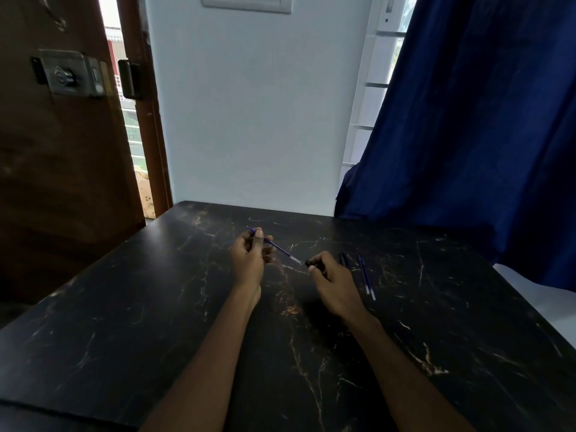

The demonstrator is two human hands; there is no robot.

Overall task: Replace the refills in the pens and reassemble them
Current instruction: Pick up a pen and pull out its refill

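Observation:
My left hand (249, 260) pinches a thin blue refill (279, 248) that slants down to the right, its pale tip near 960,855. My right hand (332, 280) grips a dark pen barrel (309, 263), whose open end faces the refill tip a small gap away. Most of the barrel is hidden inside my fist. To the right of that hand, two more blue refills (366, 277) lie side by side on the black marble table (187, 307). A dark pen (343, 259) lies just behind my right knuckles.
A brown wooden door (62, 151) stands ajar at the left beyond the table edge. A blue curtain (467, 120) hangs over the table's back right corner. A white wall (255, 120) rises behind the far edge.

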